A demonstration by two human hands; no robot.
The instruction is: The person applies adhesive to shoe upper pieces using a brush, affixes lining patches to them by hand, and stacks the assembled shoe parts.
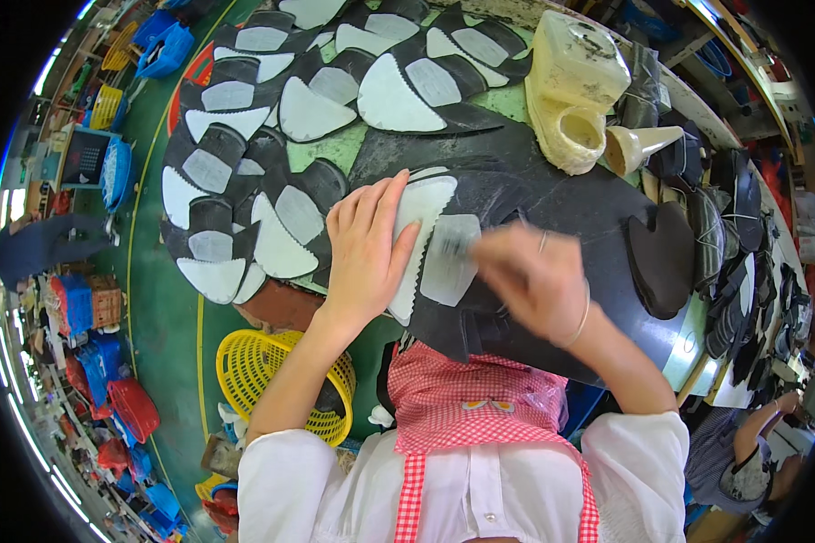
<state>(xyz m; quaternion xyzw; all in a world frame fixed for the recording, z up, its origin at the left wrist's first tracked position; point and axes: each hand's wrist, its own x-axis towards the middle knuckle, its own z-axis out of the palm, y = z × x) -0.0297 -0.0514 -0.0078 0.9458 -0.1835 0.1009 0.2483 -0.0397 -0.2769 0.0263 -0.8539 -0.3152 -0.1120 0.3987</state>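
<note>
A black shoe-upper piece lies in front of me, with a white zigzag-edged panel point(421, 217) and a pale grey patch point(452, 260) on it. My left hand point(371, 240) rests flat on the white panel, fingers stretched out and thumb slightly apart. Over the right edge of the grey patch is my right hand point(539, 281), its fingers curled and smeared by motion. Whether it holds anything is hidden by the blur. Beneath both hands spreads a black sheet point(598, 244) on the worktable.
Several similar black-and-white upper pieces point(403, 90) overlap across the table's far left. A cloudy plastic glue container point(570, 81) stands at the back right, beside a cream funnel-shaped piece point(643, 145). Dark cut pieces point(661, 262) lie at right. Below the table's left edge is a yellow basket point(254, 366).
</note>
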